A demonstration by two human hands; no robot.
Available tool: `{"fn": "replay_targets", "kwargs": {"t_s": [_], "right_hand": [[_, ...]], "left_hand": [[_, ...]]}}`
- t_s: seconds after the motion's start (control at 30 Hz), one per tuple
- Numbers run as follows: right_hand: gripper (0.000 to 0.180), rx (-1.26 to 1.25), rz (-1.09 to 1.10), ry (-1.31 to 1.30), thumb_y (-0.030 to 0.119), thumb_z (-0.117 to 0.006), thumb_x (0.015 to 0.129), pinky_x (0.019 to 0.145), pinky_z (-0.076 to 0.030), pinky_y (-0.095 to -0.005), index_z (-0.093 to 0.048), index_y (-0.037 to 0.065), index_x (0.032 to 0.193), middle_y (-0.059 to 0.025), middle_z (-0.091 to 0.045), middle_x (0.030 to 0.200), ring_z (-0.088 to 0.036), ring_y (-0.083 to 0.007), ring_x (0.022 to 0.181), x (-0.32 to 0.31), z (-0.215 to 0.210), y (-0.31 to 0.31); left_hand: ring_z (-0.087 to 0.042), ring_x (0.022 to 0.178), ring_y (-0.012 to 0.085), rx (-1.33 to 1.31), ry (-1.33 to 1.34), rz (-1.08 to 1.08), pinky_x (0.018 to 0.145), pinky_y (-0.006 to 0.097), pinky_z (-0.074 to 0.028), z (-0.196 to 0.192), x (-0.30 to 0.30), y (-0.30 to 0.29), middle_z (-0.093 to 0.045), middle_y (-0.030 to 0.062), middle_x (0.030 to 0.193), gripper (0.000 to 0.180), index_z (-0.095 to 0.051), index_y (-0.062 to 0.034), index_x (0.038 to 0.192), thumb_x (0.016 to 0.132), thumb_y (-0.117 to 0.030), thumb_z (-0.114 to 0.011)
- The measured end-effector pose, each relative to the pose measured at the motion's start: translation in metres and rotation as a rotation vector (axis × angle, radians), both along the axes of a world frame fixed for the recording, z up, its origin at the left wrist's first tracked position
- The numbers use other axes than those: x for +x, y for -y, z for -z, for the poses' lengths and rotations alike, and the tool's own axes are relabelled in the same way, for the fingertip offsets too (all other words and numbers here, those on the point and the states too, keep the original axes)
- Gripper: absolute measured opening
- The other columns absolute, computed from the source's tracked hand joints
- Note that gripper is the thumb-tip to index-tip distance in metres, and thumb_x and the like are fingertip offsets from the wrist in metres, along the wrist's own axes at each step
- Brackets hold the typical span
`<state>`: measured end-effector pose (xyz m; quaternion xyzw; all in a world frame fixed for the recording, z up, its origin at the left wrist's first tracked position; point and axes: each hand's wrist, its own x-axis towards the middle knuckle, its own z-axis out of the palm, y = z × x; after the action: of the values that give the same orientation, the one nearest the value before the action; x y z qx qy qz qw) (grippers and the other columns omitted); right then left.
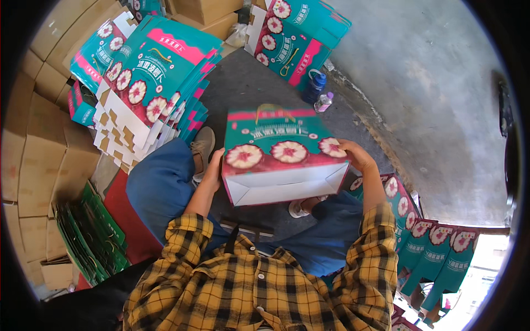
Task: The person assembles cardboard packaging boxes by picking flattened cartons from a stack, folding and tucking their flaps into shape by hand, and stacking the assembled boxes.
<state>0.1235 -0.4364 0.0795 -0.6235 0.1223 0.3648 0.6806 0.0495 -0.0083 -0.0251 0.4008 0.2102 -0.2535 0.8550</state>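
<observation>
A teal and pink printed gift box (270, 138) with a gold cord handle is held up before my lap, slightly blurred. White panels with diagonal creases (284, 185) show on its side facing me. My left hand (212, 170) presses against the left side of the box, its fingers partly hidden behind the edge. At the right side, my right hand (358, 156) grips the box near its lower corner, with the thumb on the printed face.
Flat printed cartons (165, 71) form a tall stack at the far left, with more cartons (301, 38) leaning at the far right. A blue bottle (314, 83) and a small pinkish bottle (324, 102) stand nearby. Brown boxes (41, 127), green bags (91, 237) and teal cartons (436, 248) lie around me.
</observation>
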Motion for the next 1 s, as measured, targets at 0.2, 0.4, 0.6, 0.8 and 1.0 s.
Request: {"fn": "replay_targets", "kwargs": {"t_s": [0.2,0.4,0.6,0.8,1.0], "right_hand": [[0.043,0.009,0.279,0.300,0.027,-0.051,0.091,0.098,-0.041,-0.0409,-0.053,0.001,0.125,-0.0104,-0.059,0.120,-0.054,-0.0233,0.112,0.006,-0.006,0.002],[0.057,-0.121,0.301,0.111,0.039,-0.049,0.095,0.097,-0.043,-0.0414,-0.037,0.006,0.141,-0.0106,-0.048,0.134,-0.053,-0.0231,0.114,-0.003,0.035,0.019],[0.067,-0.021,0.161,0.216,0.028,-0.053,0.095,0.095,-0.046,-0.0348,-0.018,0.018,0.151,-0.0061,-0.043,0.140,-0.049,-0.0170,0.118,-0.025,0.007,-0.032],[0.036,-0.355,0.021,0.068,0.031,-0.058,0.090,0.079,-0.051,-0.0333,-0.060,0.006,0.116,-0.0056,-0.065,0.104,-0.062,-0.0158,0.090,-0.009,0.038,-0.011],[0.039,-1.042,-0.554,0.493,0.035,-0.052,0.091,0.079,-0.050,-0.0426,-0.064,0.000,0.102,-0.0169,-0.066,0.096,-0.063,-0.0299,0.089,-0.003,0.029,-0.025]], "left_hand": [[-0.043,0.124,0.0214,0.239,0.281,-0.287,0.102,0.036,-0.032,-0.028,-0.003,-0.001,-0.046,0.0101,0.137,0.068,-0.039,-0.0048,0.139,0.093,-0.054,-0.041],[-0.045,0.122,0.0225,0.334,0.210,-0.291,0.102,0.035,-0.033,-0.037,-0.014,0.018,-0.049,0.0101,0.132,0.075,-0.039,-0.0046,0.139,0.094,-0.065,-0.032],[-0.051,0.117,0.0212,0.185,0.187,-0.222,0.097,0.033,-0.042,-0.031,-0.018,0.015,-0.053,0.0126,0.129,0.070,-0.043,-0.0037,0.136,0.096,-0.060,-0.033],[-0.050,0.119,0.0229,0.686,0.233,-0.196,0.102,0.033,-0.037,0.019,-0.015,0.011,-0.054,0.0134,0.129,0.059,-0.049,0.0002,0.130,0.099,-0.048,-0.035],[-0.040,0.128,0.0373,1.120,0.552,0.042,0.108,0.041,-0.029,0.000,-0.021,0.018,-0.047,0.0249,0.133,0.059,-0.056,0.0026,0.122,0.100,-0.046,-0.030]]}}
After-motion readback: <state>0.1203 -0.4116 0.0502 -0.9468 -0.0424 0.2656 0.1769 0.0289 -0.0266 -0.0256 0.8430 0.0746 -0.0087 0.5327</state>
